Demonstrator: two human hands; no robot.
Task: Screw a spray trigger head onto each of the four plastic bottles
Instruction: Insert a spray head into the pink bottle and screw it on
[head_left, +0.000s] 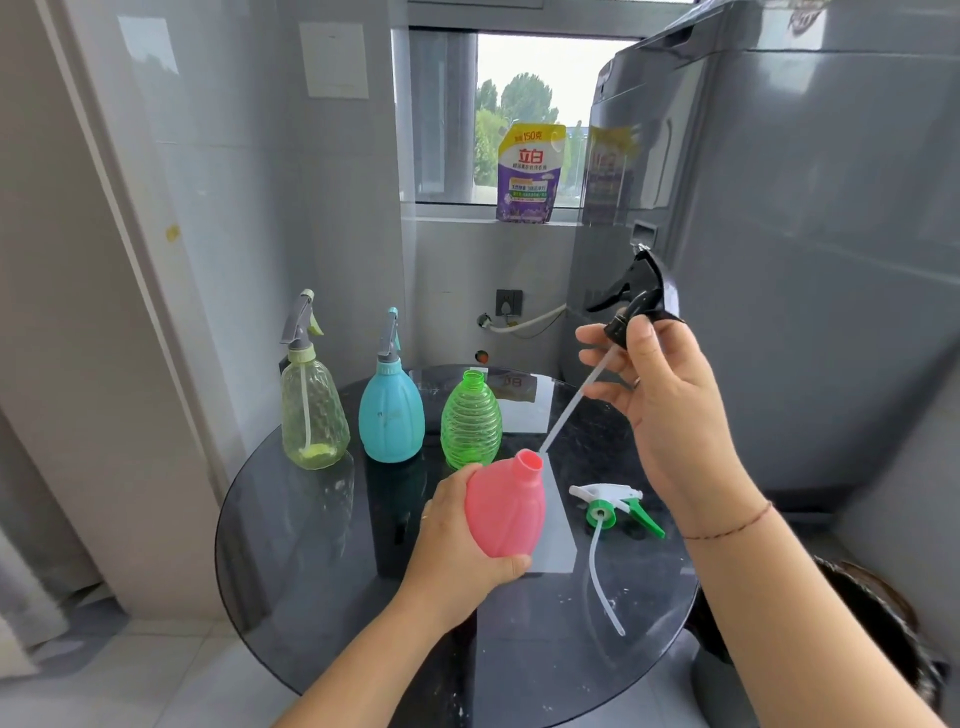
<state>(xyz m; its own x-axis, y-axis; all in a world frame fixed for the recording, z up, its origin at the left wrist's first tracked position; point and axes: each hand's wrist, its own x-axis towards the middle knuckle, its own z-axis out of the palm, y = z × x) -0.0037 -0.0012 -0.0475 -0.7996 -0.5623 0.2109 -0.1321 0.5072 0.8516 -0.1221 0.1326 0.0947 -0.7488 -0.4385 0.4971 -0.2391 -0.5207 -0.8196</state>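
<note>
Pink bottle (505, 512), open-necked, is gripped around its lower body by my left hand (457, 540), fingers closed on it, and tilted so the mouth points up and to the right, above the round dark glass table (311, 571). My right hand (660, 395) is raised above and to the right, thumb and fingers pinched on the collar of the black trigger head (636, 291); the other fingers are spread loosely. Its white tube (574, 405) slants down to the left, with the tip just beside the pink bottle's mouth; whether it has entered I cannot tell.

On the table just right of the pink bottle, a white and green trigger head (613, 501) lies on its side, its tube curving toward me. Behind the pink bottle, a green ribbed bottle (471, 421) stands upright with an open neck. To its left stand a blue bottle (390, 410) and, farther left, a clear yellowish bottle (311, 415), each with a grey trigger head fitted.

Behind the table, a purple pouch (527, 174) stands on the window sill. A grey washing machine (779, 234) fills the right side.
</note>
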